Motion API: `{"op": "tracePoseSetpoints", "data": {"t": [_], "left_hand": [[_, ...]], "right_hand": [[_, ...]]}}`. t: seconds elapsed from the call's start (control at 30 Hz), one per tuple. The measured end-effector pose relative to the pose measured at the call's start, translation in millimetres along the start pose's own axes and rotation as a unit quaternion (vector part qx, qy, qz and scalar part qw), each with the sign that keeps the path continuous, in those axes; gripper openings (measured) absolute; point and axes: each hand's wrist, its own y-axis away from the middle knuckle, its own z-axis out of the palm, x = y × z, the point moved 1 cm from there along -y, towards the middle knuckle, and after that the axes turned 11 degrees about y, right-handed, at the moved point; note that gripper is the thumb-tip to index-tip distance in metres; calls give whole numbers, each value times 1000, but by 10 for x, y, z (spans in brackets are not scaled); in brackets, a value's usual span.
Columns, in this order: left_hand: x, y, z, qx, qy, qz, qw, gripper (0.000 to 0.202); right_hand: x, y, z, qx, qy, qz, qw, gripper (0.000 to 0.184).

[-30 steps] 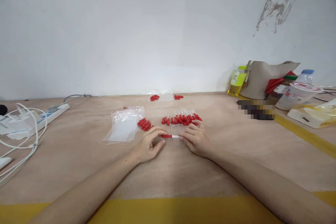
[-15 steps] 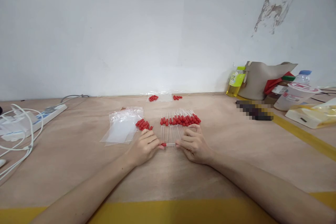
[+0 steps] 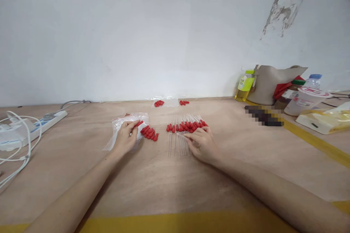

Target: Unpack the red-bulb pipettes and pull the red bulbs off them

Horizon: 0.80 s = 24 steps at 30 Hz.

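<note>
My left hand (image 3: pixel 127 136) is closed in a pinch on a red rubber bulb (image 3: pixel 139 123), over the clear zip bag (image 3: pixel 116 129). Just right of it lies a small pile of loose red rubber bulbs (image 3: pixel 149 132). My right hand (image 3: pixel 202 143) is closed, thumb and forefinger pinching a thin clear tube (image 3: pixel 180 134) whose far end points left. Several bare clear tubes (image 3: pixel 174 147) lie side by side under and left of those fingertips. Beyond them is a row of droppers (image 3: pixel 187 126), red bulbs towards me, clear stems towards the wall.
Near the wall, a clear bag (image 3: pixel 171 102) lies between two groups of red bulbs. A power strip (image 3: pixel 53 120) with white cables (image 3: pixel 28 149) is at left. At right stand a yellow-green bottle (image 3: pixel 244 86), a grey bag (image 3: pixel 265 83) and a lidded cup (image 3: pixel 304 102).
My left hand has moved left and away from me, from the end of the tube to above the zip bag. The right hand has shifted slightly, staying beside the bare tubes.
</note>
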Motion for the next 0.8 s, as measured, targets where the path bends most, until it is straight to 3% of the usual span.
{"op": "tracePoseSetpoints", "data": {"t": [0.17,0.43,0.67,0.8], "left_hand": [[-170,-79,85,8,25,-64,998,33],[-241,-92,88,-79,-61,-47,994,26],[-249,-74,68,-65,-83,-37,994,34],[-107,-33,27,-14,-108,31,994,30]], "right_hand": [[-74,-173,111,-19,53,-4,998,22],[-348,-226,319,-43,137,-63,988,17],[-489,-173,269,-79,80,-40,993,33],[-452,-187,159,-98,64,-21,993,47]]}}
